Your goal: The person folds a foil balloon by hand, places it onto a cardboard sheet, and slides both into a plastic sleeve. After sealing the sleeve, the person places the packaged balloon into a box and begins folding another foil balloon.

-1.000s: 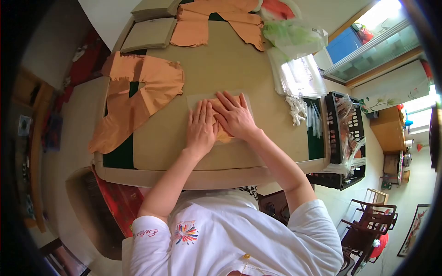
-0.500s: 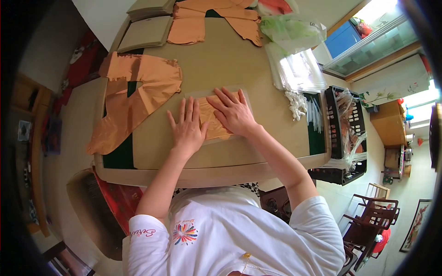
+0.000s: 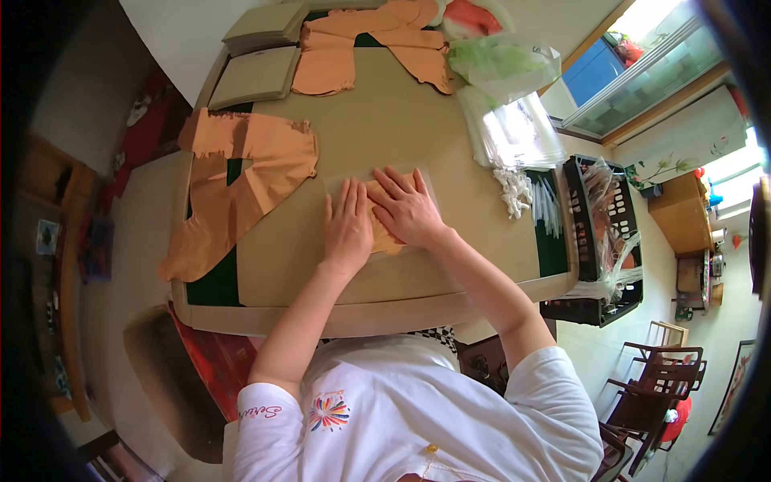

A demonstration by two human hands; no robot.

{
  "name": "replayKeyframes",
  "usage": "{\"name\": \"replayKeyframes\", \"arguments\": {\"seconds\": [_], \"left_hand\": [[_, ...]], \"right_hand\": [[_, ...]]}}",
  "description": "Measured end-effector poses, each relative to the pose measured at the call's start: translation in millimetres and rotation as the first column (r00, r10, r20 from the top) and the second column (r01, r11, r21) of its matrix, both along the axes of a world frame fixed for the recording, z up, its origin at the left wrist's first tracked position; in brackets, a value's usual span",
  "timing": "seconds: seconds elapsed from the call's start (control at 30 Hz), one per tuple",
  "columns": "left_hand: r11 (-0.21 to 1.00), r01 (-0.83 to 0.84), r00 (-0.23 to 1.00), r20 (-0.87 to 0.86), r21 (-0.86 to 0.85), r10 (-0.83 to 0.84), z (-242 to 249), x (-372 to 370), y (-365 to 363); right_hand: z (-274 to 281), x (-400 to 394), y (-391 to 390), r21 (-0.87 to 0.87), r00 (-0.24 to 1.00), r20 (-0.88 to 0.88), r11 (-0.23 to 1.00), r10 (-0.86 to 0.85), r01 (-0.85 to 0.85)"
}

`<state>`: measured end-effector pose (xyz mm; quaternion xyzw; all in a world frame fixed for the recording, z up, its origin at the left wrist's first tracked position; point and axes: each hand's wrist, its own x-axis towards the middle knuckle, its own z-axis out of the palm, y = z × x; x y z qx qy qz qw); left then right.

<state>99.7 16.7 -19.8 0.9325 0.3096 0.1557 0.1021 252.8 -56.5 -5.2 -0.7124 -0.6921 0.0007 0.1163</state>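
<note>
A clear plastic bag with folded orange fabric inside (image 3: 384, 241) lies flat on the tan table (image 3: 401, 128), in front of me. My left hand (image 3: 347, 225) presses palm-down on the bag's left part, fingers spread flat. My right hand (image 3: 408, 209) lies palm-down on the bag's right part, its fingers pointing up-left across the orange fabric. The two hands sit side by side, nearly touching. Most of the bag is hidden under them.
Loose orange fabric pieces (image 3: 241, 173) drape over the table's left side, more orange pieces (image 3: 377, 36) at the far edge. Flat tan cards (image 3: 257, 76) lie far left. A stack of clear bags (image 3: 518, 132) and white bits (image 3: 514, 189) sit right, beside a black basket (image 3: 606, 233).
My left hand slid left off the bag half a second ago, then came back right onto it beside the right hand. The right hand stayed pressing the bag.
</note>
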Motion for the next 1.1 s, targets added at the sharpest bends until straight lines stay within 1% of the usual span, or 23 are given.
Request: {"name": "replayKeyframes", "arguments": {"seconds": [0.07,0.23,0.33,0.43,0.47,0.57,0.73,0.9,1.0,1.07,1.1], "left_hand": [[0.999,-0.030,1.000,0.008,-0.020,0.030,-8.8,4.0,-3.3],[0.999,-0.044,0.998,-0.045,-0.019,0.043,-1.2,5.0,-8.7],[0.999,-0.049,0.996,-0.069,-0.006,0.048,-2.5,3.3,-9.4],[0.998,-0.054,0.995,-0.082,-0.014,0.053,-0.7,3.0,-11.8],[0.998,-0.058,0.994,-0.091,-0.012,0.057,0.6,3.4,-11.5],[0.998,-0.064,0.993,-0.102,-0.003,0.063,1.8,2.4,-11.4],[0.997,-0.080,0.990,-0.116,0.000,0.079,3.2,2.0,-14.1],[0.996,-0.089,0.985,-0.152,-0.010,0.086,19.5,3.4,-12.9],[0.993,-0.119,0.940,-0.324,-0.023,0.105,39.3,14.8,-11.9],[0.998,0.041,0.989,-0.145,0.044,-0.034,18.0,25.8,-5.2],[0.990,0.114,0.992,-0.056,0.087,-0.110,5.2,29.8,-2.8]], "right_hand": [[1.5,1.5,1.4,0.008,1.000,-0.013,1.000,0.001,-0.001],[1.1,6.0,-3.3,0.055,0.997,-0.074,0.998,0.005,-0.001],[0.3,25.9,-14.4,0.022,0.994,-0.073,0.996,-0.080,0.082],[-1.2,37.9,-18.9,0.039,0.991,-0.074,0.992,-0.116,0.119],[-0.1,38.7,-19.6,0.043,0.993,-0.038,0.993,-0.108,0.109],[-1.3,42.0,-19.8,0.043,0.988,-0.026,0.987,-0.154,0.155],[-1.4,42.7,-21.0,0.019,0.982,-0.046,0.982,-0.184,0.185],[-2.4,44.4,-20.6,0.010,0.982,-0.057,0.983,-0.181,0.182],[-1.9,43.8,-22.4,0.000,0.983,-0.055,0.985,-0.174,0.174],[-0.8,43.7,-22.6,-0.002,0.984,-0.052,0.985,-0.170,0.170],[-2.3,43.9,-22.5,0.000,0.985,-0.043,0.985,-0.170,0.170]]}}
